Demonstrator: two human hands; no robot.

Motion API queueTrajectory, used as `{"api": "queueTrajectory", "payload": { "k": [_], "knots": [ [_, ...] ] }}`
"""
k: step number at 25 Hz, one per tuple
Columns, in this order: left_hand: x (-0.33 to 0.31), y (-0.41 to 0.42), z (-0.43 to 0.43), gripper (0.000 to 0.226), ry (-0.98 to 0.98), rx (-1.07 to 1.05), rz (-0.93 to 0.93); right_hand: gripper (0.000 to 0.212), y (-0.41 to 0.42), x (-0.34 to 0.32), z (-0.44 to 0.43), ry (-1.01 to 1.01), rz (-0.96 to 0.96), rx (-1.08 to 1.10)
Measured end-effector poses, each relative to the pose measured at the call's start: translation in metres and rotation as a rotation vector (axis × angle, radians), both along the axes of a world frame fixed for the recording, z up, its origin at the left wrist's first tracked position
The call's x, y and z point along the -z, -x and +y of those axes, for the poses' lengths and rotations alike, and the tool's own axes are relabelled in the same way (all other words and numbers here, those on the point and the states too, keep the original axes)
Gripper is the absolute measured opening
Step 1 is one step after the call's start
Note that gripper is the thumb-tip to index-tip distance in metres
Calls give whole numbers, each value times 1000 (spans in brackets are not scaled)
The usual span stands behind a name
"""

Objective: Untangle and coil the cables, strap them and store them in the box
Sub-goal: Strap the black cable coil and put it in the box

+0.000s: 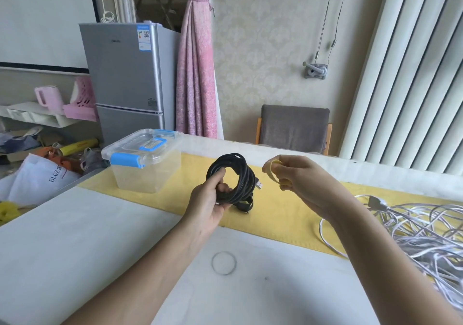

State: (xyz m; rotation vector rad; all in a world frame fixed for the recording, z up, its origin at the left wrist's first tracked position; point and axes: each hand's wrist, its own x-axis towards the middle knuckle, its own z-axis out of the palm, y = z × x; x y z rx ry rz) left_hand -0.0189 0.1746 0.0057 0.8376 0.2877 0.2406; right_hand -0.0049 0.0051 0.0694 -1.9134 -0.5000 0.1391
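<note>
Gripping a coiled black rubber cable (244, 176) through its middle, the left hand (209, 202) holds the loops upright above a yellow cloth runner (275, 217). Its fingers are curled tight round the bundle, and a metal plug sticks out on the coil's right side. The right hand (300, 181), just beside the coil and not touching it, pinches a thin yellow strap (271, 173) between thumb and fingertips, the strap bowed into a loop. A clear plastic storage box with blue latches (150, 179) stands on the runner to the left, lid on. A tangled heap of white cables (426, 234) lies on the white table (75, 237) at the right.
</note>
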Motion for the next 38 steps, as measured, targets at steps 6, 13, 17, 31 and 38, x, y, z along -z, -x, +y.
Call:
{"api": "queueTrajectory", "payload": {
  "k": [6,13,17,31,38],
  "knots": [
    [-2,-1,-2,40,-28,-92,-4,34,-1,-3,1,-36,168,-31],
    [1,-5,4,39,-459,-84,-108,25,2,-12,-4,-96,-25,-38],
    [5,-4,10,50,-803,-23,-220,16,8,-14,-4,-95,-66,-338],
    [5,9,-7,39,-970,65,-289,35,1,15,10,422,-592,-150],
    [4,11,-6,28,-1021,25,-341,41,-3,23,12,511,-921,16]
  ]
}}
